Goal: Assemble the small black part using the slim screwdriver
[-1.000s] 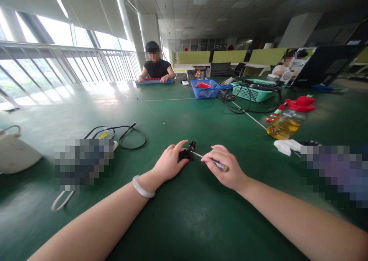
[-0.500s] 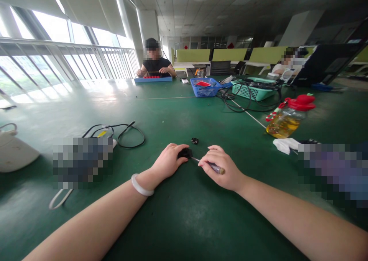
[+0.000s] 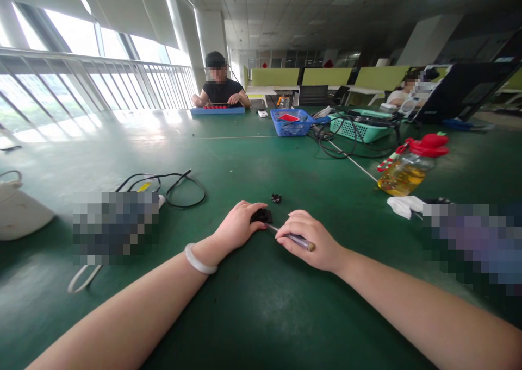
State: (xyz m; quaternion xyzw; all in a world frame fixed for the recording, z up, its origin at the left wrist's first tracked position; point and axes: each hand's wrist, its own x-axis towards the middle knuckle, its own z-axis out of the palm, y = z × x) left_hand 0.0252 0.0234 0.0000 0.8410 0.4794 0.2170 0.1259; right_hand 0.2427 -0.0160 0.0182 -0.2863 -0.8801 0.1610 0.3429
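Note:
On the green table [image 3: 261, 315], my left hand [image 3: 238, 225] is closed round a small black part [image 3: 262, 215], thumb on its near side and fingers on its far side. My right hand [image 3: 312, 240] grips a screwdriver [image 3: 299, 241] by its translucent purplish handle. The thin metal shaft slants left, its end at the near side of the black part by my left thumb. Whether the tip touches the part I cannot tell. Just beyond my hands lies a little cluster of small black pieces [image 3: 276, 198], too small to make out.
A bottle with a red lid [image 3: 408, 166] stands at right, near a white cloth [image 3: 405, 206]. Farther back are a blue basket [image 3: 291, 125], a green basket [image 3: 367, 128] and black cables. At left lie a looped cable [image 3: 191, 190] and a white object [image 3: 22, 212]. A person [image 3: 222, 90] sits opposite.
My right hand has shifted slightly left with the screwdriver, and its fingers are curled in more. The shaft's end has moved a little left along the black part. My left hand stays nearly in place.

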